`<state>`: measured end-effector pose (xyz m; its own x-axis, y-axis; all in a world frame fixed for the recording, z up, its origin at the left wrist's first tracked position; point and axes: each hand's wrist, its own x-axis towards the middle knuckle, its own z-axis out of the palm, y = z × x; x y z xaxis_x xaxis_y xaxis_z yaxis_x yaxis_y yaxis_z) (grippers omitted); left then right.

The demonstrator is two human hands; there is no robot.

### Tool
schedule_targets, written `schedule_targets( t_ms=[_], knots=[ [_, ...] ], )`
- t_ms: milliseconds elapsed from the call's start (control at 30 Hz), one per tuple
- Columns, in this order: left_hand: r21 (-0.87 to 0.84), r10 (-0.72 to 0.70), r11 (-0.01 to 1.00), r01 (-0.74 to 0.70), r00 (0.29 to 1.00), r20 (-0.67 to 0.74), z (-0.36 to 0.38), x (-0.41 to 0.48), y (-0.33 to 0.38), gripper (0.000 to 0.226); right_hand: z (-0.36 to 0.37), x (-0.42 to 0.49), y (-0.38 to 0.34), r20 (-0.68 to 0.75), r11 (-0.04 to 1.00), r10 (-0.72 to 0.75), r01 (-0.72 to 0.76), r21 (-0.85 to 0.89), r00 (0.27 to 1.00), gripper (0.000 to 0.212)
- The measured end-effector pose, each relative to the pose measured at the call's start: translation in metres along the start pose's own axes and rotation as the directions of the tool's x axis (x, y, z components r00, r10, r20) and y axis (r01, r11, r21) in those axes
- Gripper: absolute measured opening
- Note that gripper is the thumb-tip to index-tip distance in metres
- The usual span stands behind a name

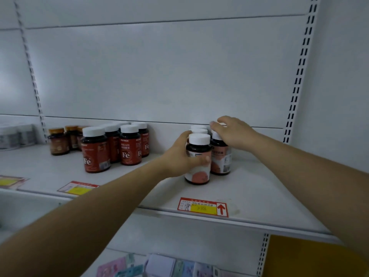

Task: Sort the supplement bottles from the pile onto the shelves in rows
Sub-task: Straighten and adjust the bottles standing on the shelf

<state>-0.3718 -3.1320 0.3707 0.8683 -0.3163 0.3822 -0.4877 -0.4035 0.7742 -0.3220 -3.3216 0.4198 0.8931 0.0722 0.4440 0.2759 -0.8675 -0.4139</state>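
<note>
On the white shelf (pixel 259 196) my left hand (pixel 179 156) grips a dark bottle with a white cap and pink-and-white label (pixel 198 162), the front one of a short row. My right hand (pixel 233 132) rests on the white cap of the matching bottle (pixel 220 160) beside it, fingers curled over the top. More white caps of the same kind (pixel 198 127) show behind. To the left stands a group of red-labelled "Fe" bottles (pixel 113 146) with white caps, and further left some brown bottles with orange caps (pixel 60 140).
A red-and-yellow price tag (pixel 202 206) lies on the shelf's front edge, with other tags (pixel 77 187) to the left. White jars (pixel 16 136) sit at the far left. Below are pastel packets (pixel 159 266) and a yellow panel (pixel 311 256). Slotted uprights frame the shelf bay.
</note>
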Motion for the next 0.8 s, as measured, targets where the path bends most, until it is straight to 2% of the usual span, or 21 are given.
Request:
schedule_targets(
  t_ms=[100,167,300,400,433,500,633,700,800],
  knots=[
    [0.247,-0.097,0.964,0.097,0.995,-0.011,-0.032,-0.007,0.003,0.084,-0.007,0.004,-0.027,0.001,1.000,-0.026,0.026,0.008,1.000,0.068],
    [0.435,-0.077,0.895,0.096,0.995,-0.061,-0.059,-0.015,0.003,0.088,-0.007,0.007,-0.050,0.019,0.998,-0.053,0.053,0.016,0.998,0.067],
    [0.727,0.059,0.687,-0.008,0.997,-0.045,-0.122,-0.038,-0.002,0.071,0.012,0.014,-0.103,0.065,0.994,-0.101,0.103,-0.030,0.993,0.066],
    [0.794,0.058,0.607,0.012,0.996,-0.060,-0.168,-0.054,-0.018,0.065,0.038,0.018,-0.143,0.099,0.987,-0.130,0.138,-0.078,0.986,0.066],
    [0.791,0.047,0.610,0.038,0.995,-0.084,-0.183,-0.059,-0.027,0.068,0.048,0.019,-0.155,0.108,0.987,-0.132,0.140,-0.077,0.985,0.066],
    [0.722,0.024,0.685,0.095,0.988,-0.152,-0.211,-0.067,-0.046,0.076,0.070,0.021,-0.177,0.125,0.988,-0.128,0.137,-0.073,0.984,0.065],
    [0.418,-0.059,0.895,0.155,0.970,-0.234,-0.243,-0.071,-0.088,0.088,0.110,0.027,-0.210,0.139,0.993,-0.073,0.086,-0.087,0.988,0.068],
    [0.270,-0.143,0.942,0.198,0.967,-0.211,-0.249,-0.067,-0.106,0.096,0.123,0.029,-0.219,0.120,0.996,-0.025,0.036,-0.083,0.992,0.070],
    [0.026,-0.249,0.967,0.253,0.963,-0.099,-0.252,-0.055,-0.121,0.108,0.134,0.030,-0.223,0.114,0.999,0.033,-0.028,-0.047,0.993,0.066]
  ],
)
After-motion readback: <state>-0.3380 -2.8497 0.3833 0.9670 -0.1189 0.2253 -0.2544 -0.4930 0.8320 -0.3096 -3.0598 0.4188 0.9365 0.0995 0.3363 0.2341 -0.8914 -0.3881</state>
